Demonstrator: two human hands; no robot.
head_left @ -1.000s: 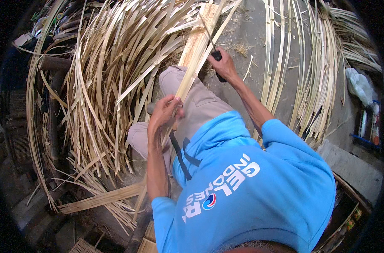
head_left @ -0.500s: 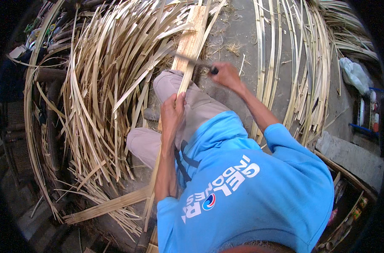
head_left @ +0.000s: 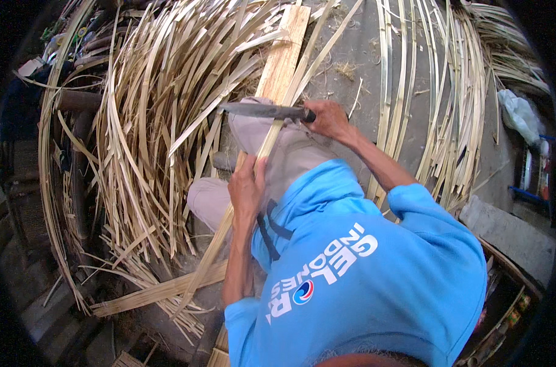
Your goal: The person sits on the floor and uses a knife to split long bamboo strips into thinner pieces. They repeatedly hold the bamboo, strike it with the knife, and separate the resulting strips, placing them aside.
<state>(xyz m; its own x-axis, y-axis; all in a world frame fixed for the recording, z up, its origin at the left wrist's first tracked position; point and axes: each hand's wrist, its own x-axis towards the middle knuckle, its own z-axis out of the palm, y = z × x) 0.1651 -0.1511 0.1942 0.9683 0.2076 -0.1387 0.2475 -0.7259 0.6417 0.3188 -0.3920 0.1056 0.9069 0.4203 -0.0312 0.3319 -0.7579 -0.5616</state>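
Note:
My right hand (head_left: 330,120) is closed round the dark handle of a long knife (head_left: 250,110). Its blade points left and lies across a pale bamboo strip (head_left: 270,142) over my knee. Beyond the blade the strip fans into two lengths; whether they are one split piece I cannot tell. Lower down, my left hand (head_left: 247,186) grips the same strip, its tail running past my forearm toward the lower left. A flat wooden board (head_left: 285,52) extends from my knee away from me, beneath the strip.
A big heap of bamboo strips (head_left: 149,122) spreads on the left. More long strips (head_left: 458,116) lie on the grey floor (head_left: 357,67) at the right. Farther right are a clear plastic bag (head_left: 516,113) and a grey slab (head_left: 507,229). A wide bamboo piece (head_left: 162,292) lies lower left.
The knife has come nearer to me along the strip, its blade now sharp instead of blurred. My left hand has shifted slightly toward me, and the strip's tail has swung left.

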